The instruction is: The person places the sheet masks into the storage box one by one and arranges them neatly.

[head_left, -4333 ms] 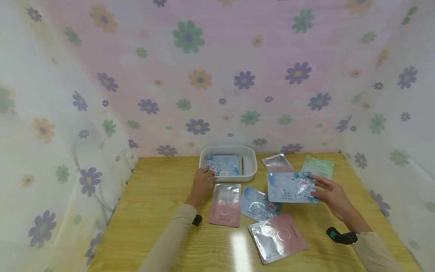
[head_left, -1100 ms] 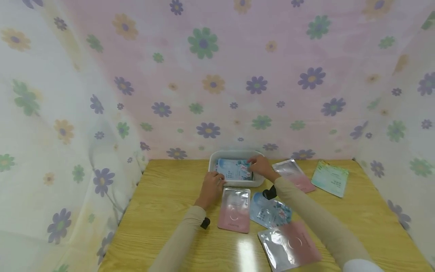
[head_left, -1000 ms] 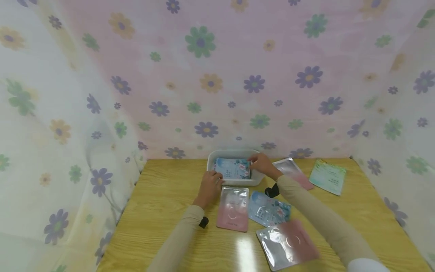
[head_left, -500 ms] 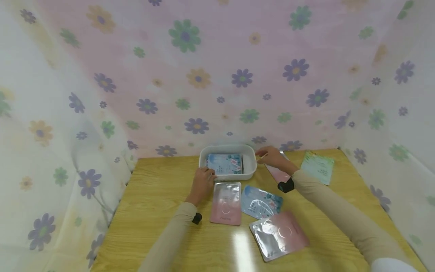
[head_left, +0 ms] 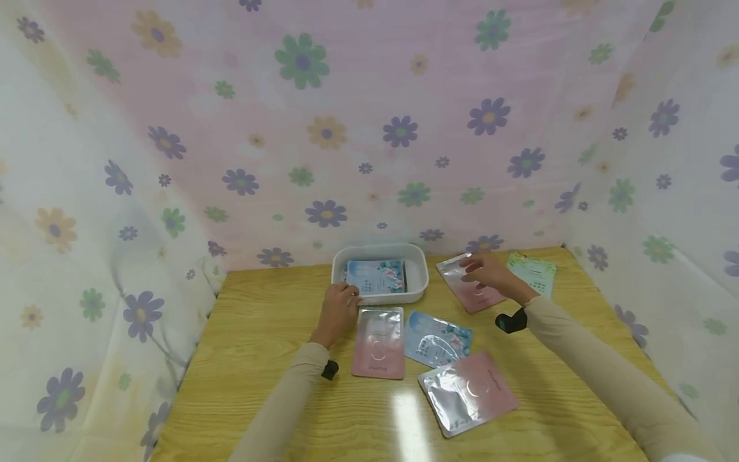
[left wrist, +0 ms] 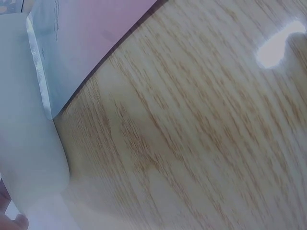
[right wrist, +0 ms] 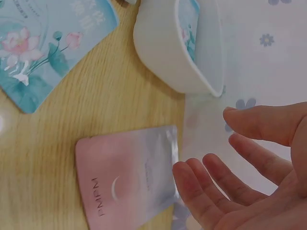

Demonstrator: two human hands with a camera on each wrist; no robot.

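Observation:
A white plastic bin (head_left: 398,298) stands at the back, with blue flower-printed sheet mask packets (head_left: 375,276) inside. My left hand (head_left: 337,314) grips its front left rim; only fingertips show in the left wrist view. My right hand (head_left: 487,273) hovers above a pink-and-silver mask packet (head_left: 479,300) right of the bin. Its fingers and thumb are spread apart, holding nothing, as the right wrist view shows. In front of the bin lie another pink packet (head_left: 379,343) and a blue packet (head_left: 435,340).
Nearest me lies a pink-and-silver packet or small stack (head_left: 467,394), touching the blue packet. A green packet (head_left: 537,273) sits at the back right, partly behind the right hand. Flower-printed cloth (head_left: 346,160) rises behind the wooden table (head_left: 254,333) and along both sides.
My right hand brought a blue packet into the bin, released it, then moved right to over the back pink packet. The left hand has stayed on the rim.

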